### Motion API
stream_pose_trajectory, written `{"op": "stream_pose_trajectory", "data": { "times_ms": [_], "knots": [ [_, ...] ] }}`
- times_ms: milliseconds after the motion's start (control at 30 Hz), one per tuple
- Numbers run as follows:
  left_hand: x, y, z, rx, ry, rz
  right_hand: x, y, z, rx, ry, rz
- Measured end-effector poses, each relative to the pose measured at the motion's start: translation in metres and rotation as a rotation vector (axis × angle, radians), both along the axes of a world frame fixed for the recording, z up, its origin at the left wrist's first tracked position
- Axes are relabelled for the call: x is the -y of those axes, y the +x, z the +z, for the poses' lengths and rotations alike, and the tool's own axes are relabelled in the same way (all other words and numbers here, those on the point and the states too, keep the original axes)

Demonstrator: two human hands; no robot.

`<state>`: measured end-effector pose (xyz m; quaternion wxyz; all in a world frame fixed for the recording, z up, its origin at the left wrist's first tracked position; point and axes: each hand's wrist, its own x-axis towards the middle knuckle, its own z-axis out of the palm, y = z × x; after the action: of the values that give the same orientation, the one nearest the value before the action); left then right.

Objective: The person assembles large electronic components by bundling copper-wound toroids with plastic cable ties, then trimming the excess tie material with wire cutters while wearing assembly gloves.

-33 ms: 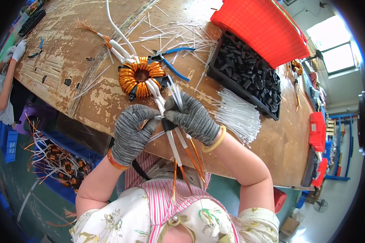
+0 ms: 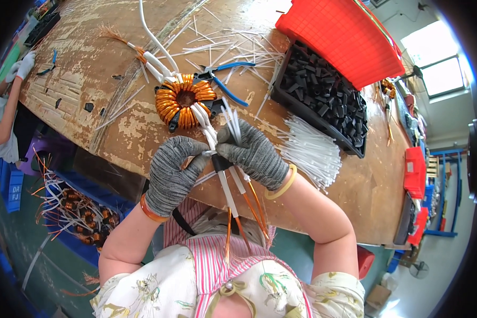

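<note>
A toroidal coil of orange copper wire lies on the table in front of me, with white-sleeved leads running toward my body. A black sleeve surrounds these leads, and bare copper ends hang past the table edge. My left hand, in a grey knit glove, pinches a white cable tie at the sleeve's upper end. Close beside it, my gloved right hand is closed on several white cable ties that stick up between its fingers. The fingertips of both hands nearly meet at the leads.
Blue-handled cutters lie behind the coil, among scattered tie offcuts. On the right are a cable tie pile, a black tray of black sleeves and a red bin. Another person's gloved hands show far left.
</note>
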<state>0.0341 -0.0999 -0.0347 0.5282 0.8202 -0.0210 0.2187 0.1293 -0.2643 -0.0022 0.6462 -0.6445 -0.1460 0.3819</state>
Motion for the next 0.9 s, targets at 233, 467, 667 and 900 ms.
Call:
{"op": "stream_pose_trajectory", "data": {
  "times_ms": [233,467,667,900],
  "knots": [
    [0.0,-0.005,-0.006,-0.043,-0.028,-0.002,-0.002,-0.002,-0.003,-0.002,0.06,-0.002],
    [0.002,-0.005,-0.006,0.012,-0.013,-0.021,0.002,-0.005,-0.008,0.021,0.06,0.003],
    [0.0,-0.021,-0.026,-0.251,-0.458,0.037,0.009,0.0,-0.017,-0.091,0.162,-0.241],
    [-0.041,-0.038,0.028,0.156,0.071,0.602,0.049,0.006,0.016,0.136,0.075,-0.429]
  ]
}}
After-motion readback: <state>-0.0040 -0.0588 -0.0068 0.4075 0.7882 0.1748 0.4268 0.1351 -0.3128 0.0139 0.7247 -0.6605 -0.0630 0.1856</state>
